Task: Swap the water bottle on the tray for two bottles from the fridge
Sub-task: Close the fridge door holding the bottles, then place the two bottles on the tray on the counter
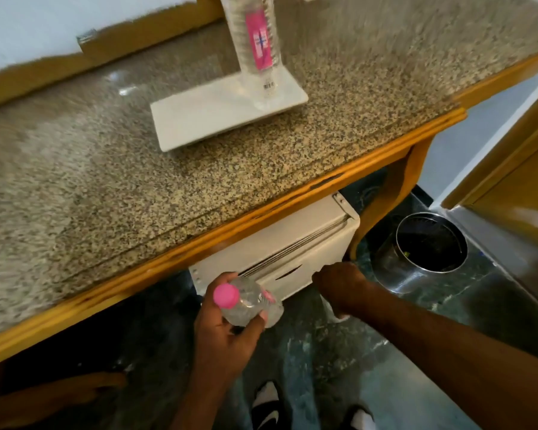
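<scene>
A white rectangular tray (199,119) lies on the speckled granite counter, and a clear water bottle with a pink label (257,48) stands upright on its far right end. Below the counter edge sits a small white fridge (295,243). My left hand (227,333) is in front of the fridge, gripping a second clear bottle with a pink cap (246,302). My right hand (339,290) is curled on the fridge door's front right edge; what its fingers hold is hidden, and whether the door is ajar I cannot tell.
A round metal waste bin (429,243) stands on the dark green floor right of the fridge, beside a curved wooden counter leg (395,187). A wooden door (516,162) is at far right. My shoes (267,405) show at the bottom.
</scene>
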`<action>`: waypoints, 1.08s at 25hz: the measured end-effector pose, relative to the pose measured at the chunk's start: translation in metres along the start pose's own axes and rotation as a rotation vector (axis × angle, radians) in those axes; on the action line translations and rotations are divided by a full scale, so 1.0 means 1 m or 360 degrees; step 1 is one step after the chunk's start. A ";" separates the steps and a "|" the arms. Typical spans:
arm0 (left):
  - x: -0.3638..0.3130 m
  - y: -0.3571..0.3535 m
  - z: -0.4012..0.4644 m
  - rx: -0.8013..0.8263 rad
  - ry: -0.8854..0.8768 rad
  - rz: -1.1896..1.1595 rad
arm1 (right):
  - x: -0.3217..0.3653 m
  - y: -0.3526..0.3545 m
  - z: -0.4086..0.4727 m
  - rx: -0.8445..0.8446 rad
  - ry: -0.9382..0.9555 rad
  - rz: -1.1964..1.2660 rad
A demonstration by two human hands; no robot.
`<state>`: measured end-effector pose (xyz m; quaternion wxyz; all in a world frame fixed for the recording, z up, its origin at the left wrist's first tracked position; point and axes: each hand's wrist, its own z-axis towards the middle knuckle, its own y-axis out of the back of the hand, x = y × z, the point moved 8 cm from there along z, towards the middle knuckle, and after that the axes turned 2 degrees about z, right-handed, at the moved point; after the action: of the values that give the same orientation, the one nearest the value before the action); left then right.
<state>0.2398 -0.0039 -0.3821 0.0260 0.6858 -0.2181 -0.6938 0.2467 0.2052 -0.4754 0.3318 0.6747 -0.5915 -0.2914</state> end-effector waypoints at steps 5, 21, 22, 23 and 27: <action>-0.104 0.025 0.011 0.0120 0.0001 -0.0178 | 0.014 0.160 -0.097 -0.0307 0.0118 0.0064; -0.383 0.139 0.198 0.0487 -0.0194 0.0108 | 0.014 0.547 -0.194 -0.0889 0.0152 0.0046; -0.380 0.139 0.214 0.0510 -0.0223 0.0130 | 0.010 0.550 -0.177 -0.0884 0.0137 0.0041; -0.375 0.139 0.229 0.0542 -0.0255 0.0163 | 0.006 0.551 -0.160 -0.0881 0.0122 0.0054; -0.347 0.132 0.270 0.0631 -0.0268 0.0317 | -0.004 0.537 -0.110 -0.0841 0.0059 0.0003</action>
<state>-0.0351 0.0654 -0.0204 -0.0590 0.5923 -0.4180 -0.6863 0.0080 0.1777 0.0174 0.5075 0.5692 -0.4894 -0.4231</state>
